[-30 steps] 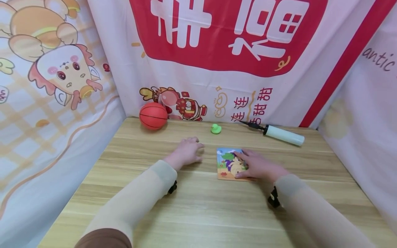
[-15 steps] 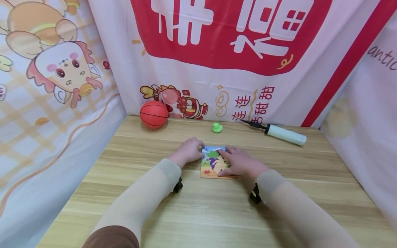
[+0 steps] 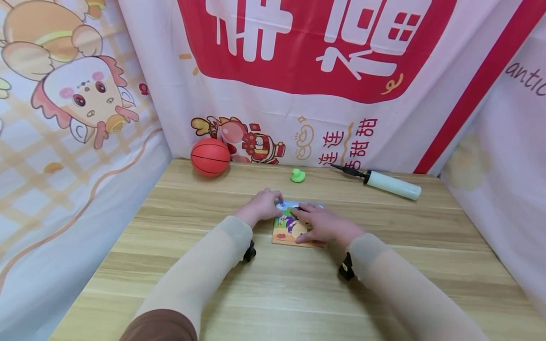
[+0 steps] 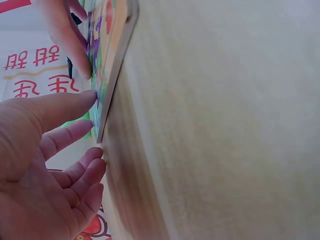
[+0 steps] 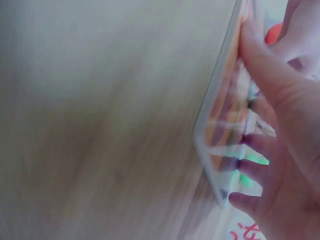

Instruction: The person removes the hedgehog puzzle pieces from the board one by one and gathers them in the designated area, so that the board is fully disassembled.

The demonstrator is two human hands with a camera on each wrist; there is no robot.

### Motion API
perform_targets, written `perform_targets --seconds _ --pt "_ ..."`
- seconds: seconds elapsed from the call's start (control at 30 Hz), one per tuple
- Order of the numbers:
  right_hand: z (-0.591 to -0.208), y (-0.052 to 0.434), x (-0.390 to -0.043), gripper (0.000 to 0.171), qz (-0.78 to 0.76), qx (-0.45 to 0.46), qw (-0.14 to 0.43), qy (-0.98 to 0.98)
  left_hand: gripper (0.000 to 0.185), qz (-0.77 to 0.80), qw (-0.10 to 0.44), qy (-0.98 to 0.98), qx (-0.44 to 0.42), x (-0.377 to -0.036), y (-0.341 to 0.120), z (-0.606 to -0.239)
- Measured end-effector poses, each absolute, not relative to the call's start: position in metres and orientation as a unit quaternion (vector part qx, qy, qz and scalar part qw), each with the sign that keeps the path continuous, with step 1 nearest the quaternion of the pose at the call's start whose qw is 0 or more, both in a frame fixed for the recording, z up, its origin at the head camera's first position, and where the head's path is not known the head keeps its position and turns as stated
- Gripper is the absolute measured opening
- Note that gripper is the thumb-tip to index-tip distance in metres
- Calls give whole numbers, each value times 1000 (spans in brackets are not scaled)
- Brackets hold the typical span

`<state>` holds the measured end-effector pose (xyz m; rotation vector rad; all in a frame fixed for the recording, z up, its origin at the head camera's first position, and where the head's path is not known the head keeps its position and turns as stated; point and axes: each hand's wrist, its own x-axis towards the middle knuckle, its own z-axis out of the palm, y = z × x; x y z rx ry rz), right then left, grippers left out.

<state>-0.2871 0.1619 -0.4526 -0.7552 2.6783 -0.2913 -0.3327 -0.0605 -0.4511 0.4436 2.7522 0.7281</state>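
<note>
A small picture puzzle board (image 3: 285, 233) with a cartoon animal lies flat on the wooden table (image 3: 298, 293) at mid-table. My right hand (image 3: 313, 222) rests on its face with fingers spread and the thumb along the near edge; the right wrist view shows the same board (image 5: 225, 125) under that right hand (image 5: 250, 115). My left hand (image 3: 266, 204) sits at the board's far left corner, fingertips touching its edge. Seen from the left wrist, the left hand (image 4: 95, 125) has fairly straight fingers against the corner of the board (image 4: 107, 75).
An orange basketball (image 3: 210, 157) sits at the back left by the cloth backdrop. A small green duck (image 3: 297, 175) stands at the back centre. A white hand pump (image 3: 386, 183) with a black needle lies at the back right. Printed cloth walls surround three sides.
My right hand slid the puzzle board leftward across the table to my left hand, which now touches its far left corner. The ball, duck and pump stayed put.
</note>
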Motion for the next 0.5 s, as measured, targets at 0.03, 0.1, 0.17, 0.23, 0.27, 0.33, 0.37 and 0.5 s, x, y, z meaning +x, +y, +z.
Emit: perform_targets --seconds 0.03,0.1,0.17,0.23,0.27,0.33,0.37,0.5 --pt "-452 161 -286 91 -108 -267 177 941 38 251 134 946 154 -333 -60 -451" --pt "-449 160 -282 89 -116 -267 189 938 36 254 141 944 155 -334 -59 -449" --pt "-449 159 -279 88 -121 -265 194 937 35 258 147 942 155 -335 -58 -449" --pt "-450 160 -278 89 -116 -268 192 937 34 263 152 940 155 -336 -57 -448" --pt "-450 160 -277 89 -116 -271 190 936 34 267 154 939 154 -337 -57 -448" --pt "-451 160 -277 88 -116 -274 187 936 33 270 157 937 153 -338 -56 -449" --pt "-451 160 -277 88 -116 -276 186 936 32 271 158 937 153 -340 -56 -450" --pt "-455 161 -278 82 -101 -291 176 935 26 269 158 937 154 -346 -55 -455"
